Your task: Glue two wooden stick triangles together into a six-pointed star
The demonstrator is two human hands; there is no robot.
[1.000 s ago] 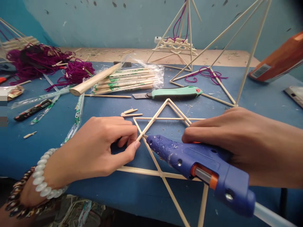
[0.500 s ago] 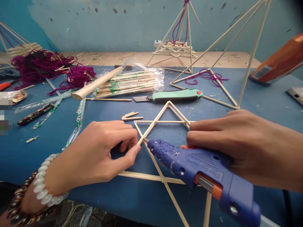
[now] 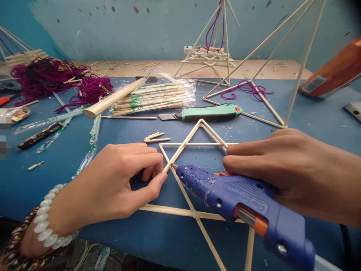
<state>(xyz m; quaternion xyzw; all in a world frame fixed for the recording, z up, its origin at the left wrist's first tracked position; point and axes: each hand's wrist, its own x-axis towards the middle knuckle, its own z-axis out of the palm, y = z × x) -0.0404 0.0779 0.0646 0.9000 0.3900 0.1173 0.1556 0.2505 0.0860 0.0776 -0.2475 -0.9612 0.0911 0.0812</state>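
Observation:
A star-shaped frame of thin wooden sticks [image 3: 184, 192] reaches over the table's near edge. My left hand [image 3: 124, 180], wearing bead bracelets, pinches a stick end beside a crossing on the frame's left. In my right hand [image 3: 284, 169] is a blue hot glue gun [image 3: 242, 194], its nozzle touching or very near that crossing. The right fingertips also meet the sticks on the frame's right side. A clear glue stick [image 3: 328, 263] sticks out of the gun's back. Its handle and most of the right fingers are hidden.
Beyond the frame lie a green utility knife [image 3: 211, 112], bagged sticks [image 3: 158, 98], a thick wooden rod [image 3: 115, 98] and purple yarn [image 3: 94, 89]. A tall stick pyramid [image 3: 272, 99] stands at right near an orange bottle [image 3: 332, 69]. A black marker [image 3: 39, 136] lies left.
The glue gun's rear has shifted slightly right, while its nozzle stays by the same crossing. My left hand keeps its pinch. The view has moved very slightly.

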